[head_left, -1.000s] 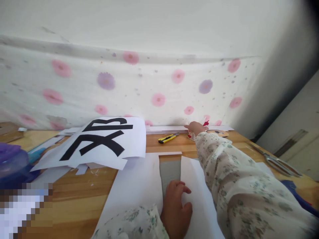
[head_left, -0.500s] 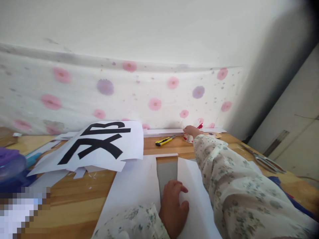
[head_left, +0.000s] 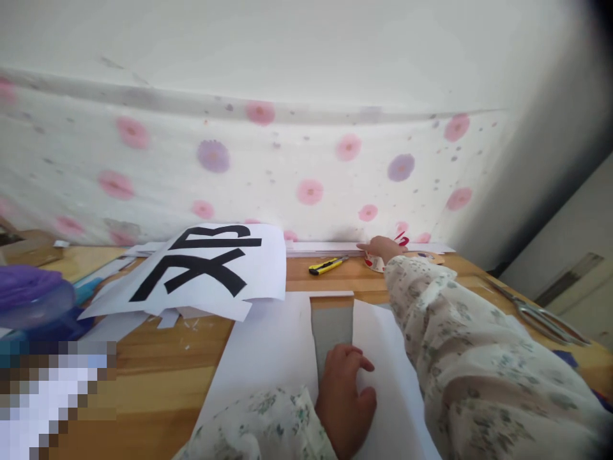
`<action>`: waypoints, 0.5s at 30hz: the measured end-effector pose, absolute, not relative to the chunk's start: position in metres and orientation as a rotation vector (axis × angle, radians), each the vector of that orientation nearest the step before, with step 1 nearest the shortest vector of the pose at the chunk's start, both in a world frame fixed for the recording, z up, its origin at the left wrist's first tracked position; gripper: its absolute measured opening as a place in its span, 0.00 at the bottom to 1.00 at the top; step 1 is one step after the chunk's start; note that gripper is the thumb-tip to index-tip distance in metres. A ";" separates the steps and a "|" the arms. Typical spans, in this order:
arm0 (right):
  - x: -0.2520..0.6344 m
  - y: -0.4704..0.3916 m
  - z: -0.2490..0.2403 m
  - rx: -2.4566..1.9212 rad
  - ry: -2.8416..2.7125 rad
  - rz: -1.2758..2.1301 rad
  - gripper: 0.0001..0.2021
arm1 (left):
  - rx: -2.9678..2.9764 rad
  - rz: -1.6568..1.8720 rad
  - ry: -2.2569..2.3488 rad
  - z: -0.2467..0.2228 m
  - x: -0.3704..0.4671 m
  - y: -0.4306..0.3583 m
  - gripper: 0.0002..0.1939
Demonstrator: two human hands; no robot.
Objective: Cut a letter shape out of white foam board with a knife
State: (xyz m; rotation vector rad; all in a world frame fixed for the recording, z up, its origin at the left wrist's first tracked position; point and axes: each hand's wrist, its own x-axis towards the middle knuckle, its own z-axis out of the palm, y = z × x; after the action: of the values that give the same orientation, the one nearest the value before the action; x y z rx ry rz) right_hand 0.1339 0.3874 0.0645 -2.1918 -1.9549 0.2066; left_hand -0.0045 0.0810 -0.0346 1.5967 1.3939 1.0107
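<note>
My left hand (head_left: 347, 399) lies with fingers apart and slightly bent on a white sheet of paper (head_left: 378, 364), over the gap that shows a grey surface (head_left: 332, 329). A second white paper edge (head_left: 272, 345) is left of the gap. My right hand (head_left: 383, 248) reaches to the back of the table, its index finger stretched out leftward over a white and red round roll (head_left: 373, 262), perhaps tape. It seems to touch the roll; its other fingers are mostly hidden. A yellow utility knife (head_left: 328, 265) lies left of the roll.
A white sheet with bold black strokes (head_left: 268, 275) lies left, over paper scraps (head_left: 167, 318). Scissors (head_left: 546, 318) lie on the right. A purple and blue container (head_left: 36, 297) stands at far left. Flowered sheeting (head_left: 282, 166) covers the wall behind.
My view has shifted slightly, so things appear farther right. The right hand's index finger now points out more plainly above the roll. My left hand stays on the paper.
</note>
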 end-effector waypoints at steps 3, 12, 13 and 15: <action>0.143 0.377 0.082 -2.064 -1.929 0.259 0.17 | 1.556 1.068 1.362 -0.037 -0.006 0.082 0.19; 0.173 0.216 0.074 -1.302 -2.118 0.637 0.12 | 1.384 1.279 1.161 -0.034 -0.013 0.090 0.22; 0.172 0.189 0.063 -1.231 -2.148 0.708 0.12 | 1.370 1.248 1.108 -0.033 -0.012 0.090 0.25; 0.169 0.143 0.042 -1.122 -2.176 0.811 0.19 | 1.353 1.163 1.007 -0.031 -0.010 0.086 0.28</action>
State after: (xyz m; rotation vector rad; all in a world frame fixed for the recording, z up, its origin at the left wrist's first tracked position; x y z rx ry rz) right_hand 0.1688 0.1426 0.0420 -1.1225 -2.1761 0.8106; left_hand -0.0096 0.0863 -0.0308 1.3531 1.0065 1.1628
